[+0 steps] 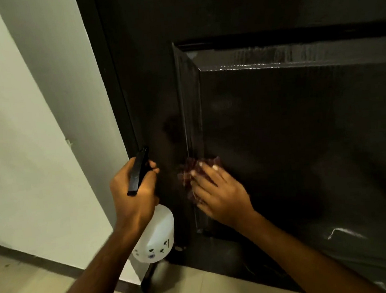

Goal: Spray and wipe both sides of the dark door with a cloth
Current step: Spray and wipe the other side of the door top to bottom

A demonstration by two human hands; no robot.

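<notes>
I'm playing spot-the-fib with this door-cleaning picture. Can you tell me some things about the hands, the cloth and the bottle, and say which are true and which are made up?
1. The right hand presses a cloth on the dark door. True.
2. The left hand is empty. False: it holds a spray bottle.
3. The bottle's body is white. True.
4. The cloth is bright yellow. False: it looks reddish.

This looks like the inside of a home, at a doorway. A dark brown panelled wooden door (279, 127) with a raised, bevelled panel sits in a dark frame beside a plain, pale painted wall (21, 114), which meets a floor of light beige tiles (31, 289) along a dark skirting strip (21, 253).
</notes>
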